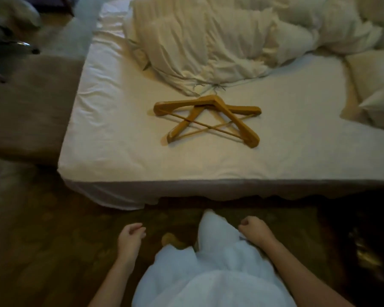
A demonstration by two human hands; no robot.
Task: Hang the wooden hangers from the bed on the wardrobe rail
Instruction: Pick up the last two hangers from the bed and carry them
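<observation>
Left hand [130,237]: low at the left of the body, over dark floor; fingers loosely curled, gripping nothing.
Dark floor [53,251]: beneath both hands, running up to the bed's near edge.
Bed [120,156]: ahead of both hands, white sheet, near edge well forward of the fingertips.
Wooden hangers [206,119]: two, lying flat on the sheet, crossed one over the other in a star-like outline; ahead of the gap between the hands, well apart from both. Metal hooks point away from the hands toward the bedding; blurred.
Crumpled duvet [220,45]: beyond the hangers, its near fold just beside their hooks.
Garment [213,262]: pale, worn by the person, between the two forearms.
Right hand [253,229]: low at the right of the body, fingers curled into a loose fist, holding nothing.
Pillow [375,85]: ahead and right of the right hand, on the sheet.
</observation>
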